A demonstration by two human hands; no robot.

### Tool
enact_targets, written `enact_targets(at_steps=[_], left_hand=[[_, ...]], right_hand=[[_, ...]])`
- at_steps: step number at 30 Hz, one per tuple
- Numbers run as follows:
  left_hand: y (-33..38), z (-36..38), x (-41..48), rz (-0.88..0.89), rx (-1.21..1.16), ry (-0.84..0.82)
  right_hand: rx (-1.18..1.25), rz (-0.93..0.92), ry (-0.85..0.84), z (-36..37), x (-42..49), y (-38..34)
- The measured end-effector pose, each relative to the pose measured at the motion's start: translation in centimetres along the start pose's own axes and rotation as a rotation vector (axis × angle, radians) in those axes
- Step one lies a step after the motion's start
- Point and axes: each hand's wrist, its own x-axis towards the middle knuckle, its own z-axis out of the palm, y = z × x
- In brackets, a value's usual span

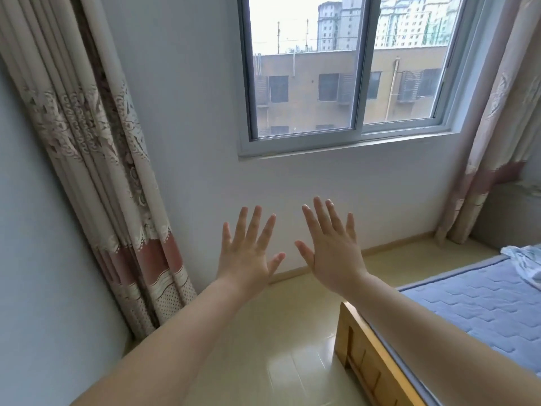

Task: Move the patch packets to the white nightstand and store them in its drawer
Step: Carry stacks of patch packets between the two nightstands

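Patch packets were nowhere in your head view, and neither was the white nightstand or its drawer, so where the patch packets lay could not be told. In that one view you held both arms out toward the wall under the window (348,68). Your left hand (247,254) was raised with its fingers straight and fanned apart, holding nothing. Your right hand (333,253), just beside it, was spread the same way and also bare, the two thumbs near each other but apart. The patterned curtain (96,171) hung at your left, the bed (483,306) stood at your right, and tiled floor (292,347) lay between. By my reckoning nothing of the task was done: you had yet to find the packets, pick them up, carry them over, open the drawer and put them in.
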Motion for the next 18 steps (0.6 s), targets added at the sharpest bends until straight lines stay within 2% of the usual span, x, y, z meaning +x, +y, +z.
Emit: enact_targets(at_steps=[7, 18], left_hand=[[-3.5, 5.7, 18.6, 0.144, -0.058, -0.018], [3.0, 17.4, 49.7, 0.368, -0.139, -0.051]], right_hand=[[-0.067, 0.121, -0.013, 7.4, 13.7, 5.2], [-0.071, 0.332, -0.023, 22.7, 31.6, 24.1]])
